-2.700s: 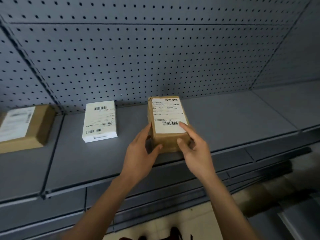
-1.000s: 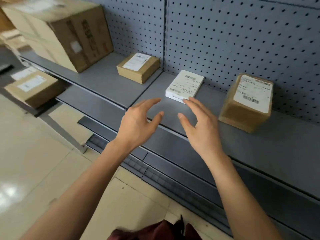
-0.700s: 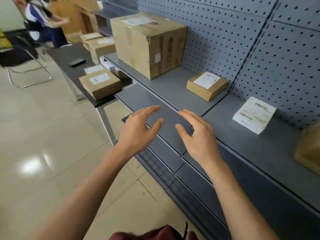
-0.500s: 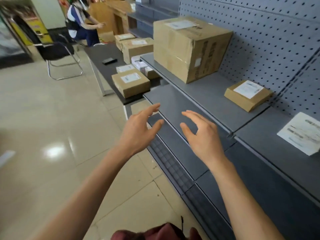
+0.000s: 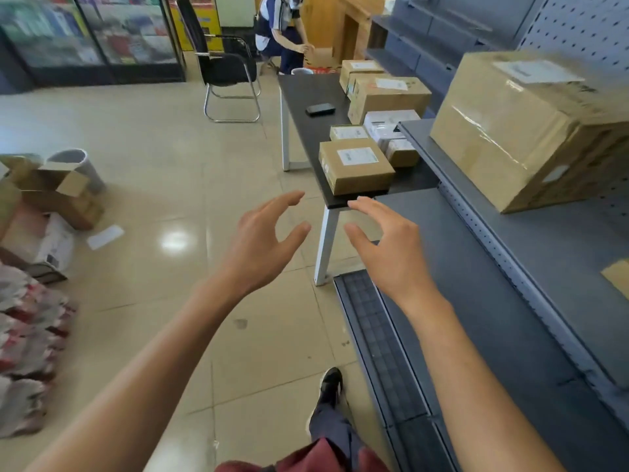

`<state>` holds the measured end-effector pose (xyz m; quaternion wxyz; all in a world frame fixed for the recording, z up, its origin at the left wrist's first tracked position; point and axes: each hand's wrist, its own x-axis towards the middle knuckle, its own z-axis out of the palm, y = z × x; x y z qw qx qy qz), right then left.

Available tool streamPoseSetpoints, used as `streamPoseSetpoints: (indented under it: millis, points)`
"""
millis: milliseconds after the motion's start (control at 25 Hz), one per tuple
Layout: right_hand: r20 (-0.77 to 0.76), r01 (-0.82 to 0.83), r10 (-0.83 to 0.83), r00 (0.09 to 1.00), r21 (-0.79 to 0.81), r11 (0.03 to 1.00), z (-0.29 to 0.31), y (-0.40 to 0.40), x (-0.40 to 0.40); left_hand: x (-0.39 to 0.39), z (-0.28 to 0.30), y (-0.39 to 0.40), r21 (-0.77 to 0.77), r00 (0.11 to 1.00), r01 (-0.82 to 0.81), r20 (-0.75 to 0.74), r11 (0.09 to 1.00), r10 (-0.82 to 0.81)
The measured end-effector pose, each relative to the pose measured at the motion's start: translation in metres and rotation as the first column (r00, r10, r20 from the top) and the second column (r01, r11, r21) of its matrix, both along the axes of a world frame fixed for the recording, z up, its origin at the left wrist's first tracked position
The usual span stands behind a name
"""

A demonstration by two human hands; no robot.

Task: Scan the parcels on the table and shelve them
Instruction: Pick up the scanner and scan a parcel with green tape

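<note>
Grey shelf [image 5: 561, 253] at right: carries large carton [image 5: 531, 131], label on top, long axis running along shelf. Black desk [image 5: 306, 93] beyond hands: holds parcels; nearest brown parcel [image 5: 355, 166] lies flat at near end, label up; dark phone [image 5: 320, 109] near left edge. Left hand [image 5: 262, 243] and right hand [image 5: 388, 247]: raised side by side over floor, fingers loosely spread, released, grasping nothing.

We see a glossy beige tiled floor [image 5: 163, 148] reflecting a light, a black chair [image 5: 226, 68] before glass-fronted cabinets [image 5: 92, 32], and grey pegboard [image 5: 578, 28] backing the shelving at right.
</note>
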<state>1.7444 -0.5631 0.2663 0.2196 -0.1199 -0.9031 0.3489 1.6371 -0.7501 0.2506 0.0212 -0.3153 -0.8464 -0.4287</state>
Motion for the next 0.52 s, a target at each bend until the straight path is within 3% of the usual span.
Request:
streamPoseSetpoints:
  millis: [200, 520]
  points:
    - [-0.024, -0.128, 0.126, 0.992, -0.080, 0.989, -0.006, 0.018, -0.088, -0.070, -0.007, 0.010, -0.021, 0.993, -0.117, 0.005, 0.993, 0.117]
    - [-0.003, -0.174, 0.175, 0.985, -0.133, 0.976, -0.010, 0.104, -0.203, -0.165, -0.005, 0.077, -0.022, 0.975, -0.215, 0.056, 0.976, 0.216]
